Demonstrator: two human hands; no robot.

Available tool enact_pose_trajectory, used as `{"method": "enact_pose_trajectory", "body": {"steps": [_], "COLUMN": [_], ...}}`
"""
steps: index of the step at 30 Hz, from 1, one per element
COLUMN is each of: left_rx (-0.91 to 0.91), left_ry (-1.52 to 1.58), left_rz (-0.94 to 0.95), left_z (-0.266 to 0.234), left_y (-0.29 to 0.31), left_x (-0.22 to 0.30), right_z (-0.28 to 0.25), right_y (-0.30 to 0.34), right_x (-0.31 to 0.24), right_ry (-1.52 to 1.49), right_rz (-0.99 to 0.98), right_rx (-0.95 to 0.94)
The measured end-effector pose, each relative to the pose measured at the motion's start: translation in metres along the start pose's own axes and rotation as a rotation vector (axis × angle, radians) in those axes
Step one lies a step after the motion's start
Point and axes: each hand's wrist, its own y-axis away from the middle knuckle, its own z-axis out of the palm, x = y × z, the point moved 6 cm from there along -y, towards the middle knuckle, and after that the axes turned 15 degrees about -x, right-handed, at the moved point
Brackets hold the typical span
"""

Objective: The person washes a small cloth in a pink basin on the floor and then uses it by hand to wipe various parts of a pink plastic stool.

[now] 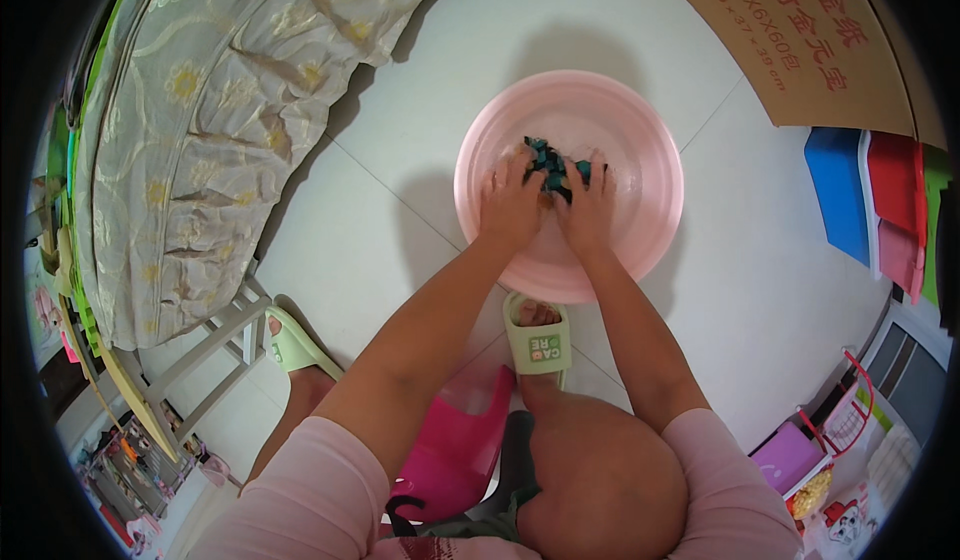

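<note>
A pale pink basin (662, 210) stands on the floor in front of me with water in it. Both my hands are inside it, on a small dark cloth (556, 172) with teal patches. From the left, my left hand (512, 202) has its fingers curled over the cloth's edge. Opposite it, my right hand (587, 210) grips the right side, fingers bent and slightly apart. The hands are close together, and the part of the cloth under the fingers is hidden.
A patterned fabric cover (215, 150) hangs over a frame at the left. A cardboard box (800, 50) is at the far right, near blue (838, 185) and red bins (897, 185). Below the basin are my green slipper (540, 350) and a bright pink plastic seat (455, 440).
</note>
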Motion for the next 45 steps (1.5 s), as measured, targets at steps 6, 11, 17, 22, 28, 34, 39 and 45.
{"method": "enact_pose_trajectory", "body": {"steps": [6, 11, 17, 22, 28, 34, 39, 45], "left_rx": [-0.206, -0.365, -0.545, -0.313, -0.302, 0.025, -0.039, 0.195], "left_ry": [0.915, 1.938, 1.943, 1.906, 1.661, 0.243, -0.098, 0.299], "left_rz": [-0.127, -0.35, -0.256, -0.466, -0.551, -0.187, -0.002, -0.155], "left_z": [0.014, -0.011, 0.002, 0.02, 0.03, -0.015, 0.006, -0.024], "left_y": [-0.013, -0.011, -0.008, -0.002, -0.002, 0.005, 0.026, 0.014], "left_x": [-0.015, 0.007, 0.003, 0.005, 0.004, 0.01, 0.016, 0.01], "right_z": [0.009, 0.027, -0.037, -0.044, -0.031, -0.03, -0.008, -0.004], "right_y": [0.002, 0.0, 0.008, 0.006, -0.003, 0.003, -0.003, 0.007], "right_x": [0.021, -0.017, -0.066, -0.058, -0.019, 0.019, 0.007, 0.039], "right_ry": [-0.686, -1.073, -0.951, -0.618, -0.521, -0.304, -0.44, -0.658], "right_rz": [0.51, 0.123, 0.024, -0.017, 0.111, 0.134, 0.045, 0.484], "right_rx": [0.047, -0.054, 0.106, 0.195, 0.103, 0.338, -0.174, 0.057]}}
